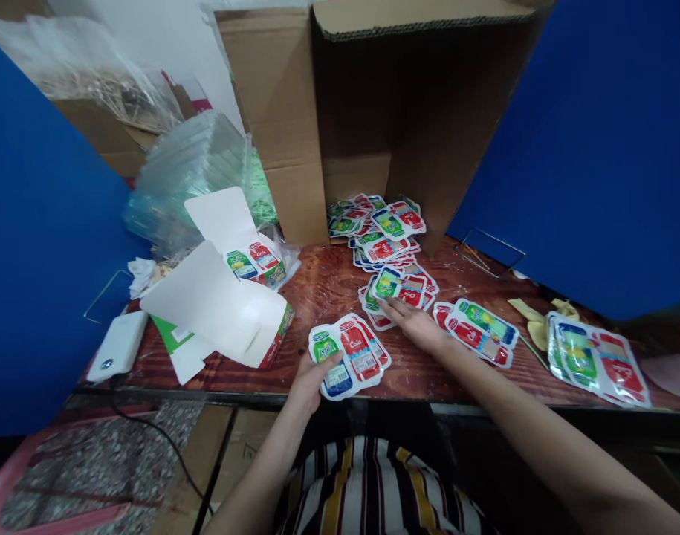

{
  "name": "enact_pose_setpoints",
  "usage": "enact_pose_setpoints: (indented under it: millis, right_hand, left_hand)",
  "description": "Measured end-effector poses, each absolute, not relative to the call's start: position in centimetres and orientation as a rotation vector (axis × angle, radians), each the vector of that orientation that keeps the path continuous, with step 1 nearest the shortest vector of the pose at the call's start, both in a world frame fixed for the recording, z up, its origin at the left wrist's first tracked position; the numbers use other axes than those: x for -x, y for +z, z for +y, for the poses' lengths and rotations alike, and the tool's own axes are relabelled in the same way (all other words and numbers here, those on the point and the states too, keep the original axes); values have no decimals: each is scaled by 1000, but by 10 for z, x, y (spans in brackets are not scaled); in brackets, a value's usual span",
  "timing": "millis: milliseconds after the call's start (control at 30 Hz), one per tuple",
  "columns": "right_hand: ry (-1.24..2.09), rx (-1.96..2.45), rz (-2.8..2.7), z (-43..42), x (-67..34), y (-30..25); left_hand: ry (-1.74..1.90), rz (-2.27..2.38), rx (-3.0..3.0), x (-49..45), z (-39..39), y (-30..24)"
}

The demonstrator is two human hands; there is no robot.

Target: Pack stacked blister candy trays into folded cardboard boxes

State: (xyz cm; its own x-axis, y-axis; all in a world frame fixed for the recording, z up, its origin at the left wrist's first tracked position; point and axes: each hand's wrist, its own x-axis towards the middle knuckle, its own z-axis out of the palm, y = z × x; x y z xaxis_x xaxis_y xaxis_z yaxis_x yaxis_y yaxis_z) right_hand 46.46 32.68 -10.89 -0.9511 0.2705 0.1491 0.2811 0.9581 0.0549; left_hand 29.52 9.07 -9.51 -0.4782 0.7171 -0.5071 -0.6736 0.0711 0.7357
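My left hand (311, 379) grips the near edge of a small stack of bottle-printed cards (351, 355) at the table's front edge, thumb on top. My right hand (412, 321) lies flat with fingers stretched out, touching a pile of the same cards (400, 287) in the middle of the wooden table (322, 286). More cards spill from the open cardboard box (384, 119) lying on its side behind that pile.
White folded cartons (217, 297) lie at the left with a white power bank (118, 345). Stacks of clear plastic trays (192, 171) stand behind them. More card pairs (478, 328) and a stack (596, 360) sit right. Blue panels flank both sides.
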Motion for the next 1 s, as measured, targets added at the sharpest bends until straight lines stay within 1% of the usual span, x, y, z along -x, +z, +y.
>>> enact_pose_setpoints:
  millis: [133, 233, 433, 767, 1000]
  right_hand:
    - [-80, 404, -2958, 319, -457, -114]
    - [-85, 479, -2933, 314, -458, -115]
    - [21, 623, -2849, 313, -457, -111]
    - [-7, 577, -2959, 305, -449, -107]
    - [133, 606, -2911, 307, -454, -93]
  left_hand:
    - [1616, 1267, -52, -295, 89, -95]
    - [1567, 1348, -14, -296, 87, -94]
    - [1468, 1436, 0, -294, 93, -91]
    - [1409, 1470, 13, -297, 90, -82]
    - [1403, 1497, 1, -298, 90, -82]
